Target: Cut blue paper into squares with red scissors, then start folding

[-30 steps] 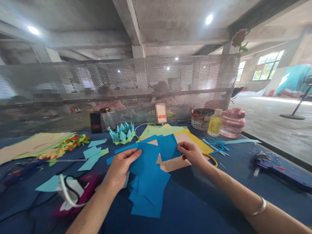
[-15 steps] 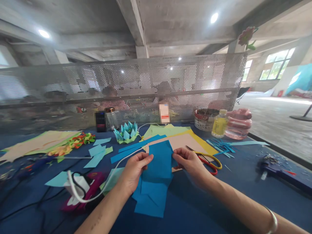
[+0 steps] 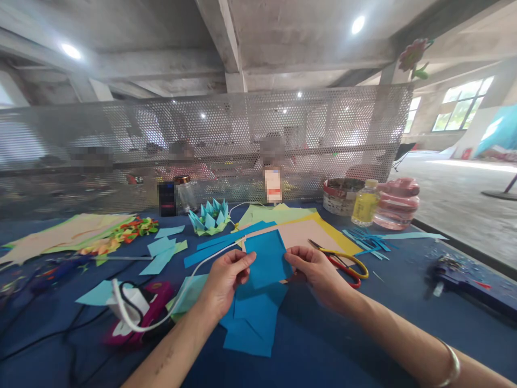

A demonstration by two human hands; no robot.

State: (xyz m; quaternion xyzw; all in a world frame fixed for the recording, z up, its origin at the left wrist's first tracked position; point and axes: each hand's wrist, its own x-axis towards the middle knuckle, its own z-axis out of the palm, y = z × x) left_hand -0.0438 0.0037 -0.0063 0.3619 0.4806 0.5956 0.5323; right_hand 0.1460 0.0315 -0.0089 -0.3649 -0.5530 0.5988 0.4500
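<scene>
Between my two hands is a blue sheet of paper [image 3: 266, 256], held upright and slightly tilted. My left hand [image 3: 226, 277] pinches its left edge between thumb and fingers. On the opposite edge, my right hand [image 3: 313, 269] pinches the paper the same way. Below it, several more blue paper pieces [image 3: 252, 328] lie overlapping on the dark blue table. Scissors [image 3: 343, 264] with red and yellow handles rest just beyond my right hand. Long blue paper strips [image 3: 214, 245] lie past my left hand, next to a white cable.
A folded light-blue paper crown shape [image 3: 209, 218] stands at the back. A basket [image 3: 341, 196], a yellow bottle [image 3: 364, 203] and a pink water jug [image 3: 398, 205] stand back right. A glue gun [image 3: 452, 277] lies right; a magenta power strip [image 3: 141, 315] with cables sits left. A perforated screen [image 3: 226, 140] closes the rear.
The held blue sheet has shifted slightly, its top edge now leaning back and its lower part lifting from the stack. Both hands keep their pinch and have barely moved.
</scene>
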